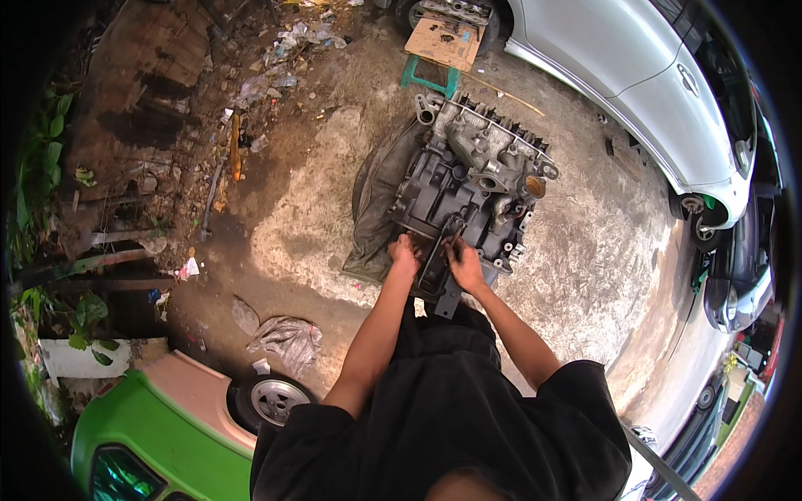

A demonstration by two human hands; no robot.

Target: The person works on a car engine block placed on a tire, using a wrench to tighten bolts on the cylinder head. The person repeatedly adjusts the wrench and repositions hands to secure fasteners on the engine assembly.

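Grey cast-metal engine block (468, 188) at frame centre looked heavy and rigid, both hands, left hand (404, 253) and right hand (464, 265), seemingly gripping its near-edge bracket.

- a silver car (635, 75) at the upper right
- a green car (159, 434) at the lower left
- a green stool (430, 77) carrying cardboard (444, 40)
- a crumpled plastic bag (288, 338) on the ground

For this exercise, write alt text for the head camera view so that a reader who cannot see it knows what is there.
Seen from above, a person's left hand and right hand grip a dark bracket on an engine block lying on a grey cloth on concrete ground. A silver car stands upper right, a green car lower left.
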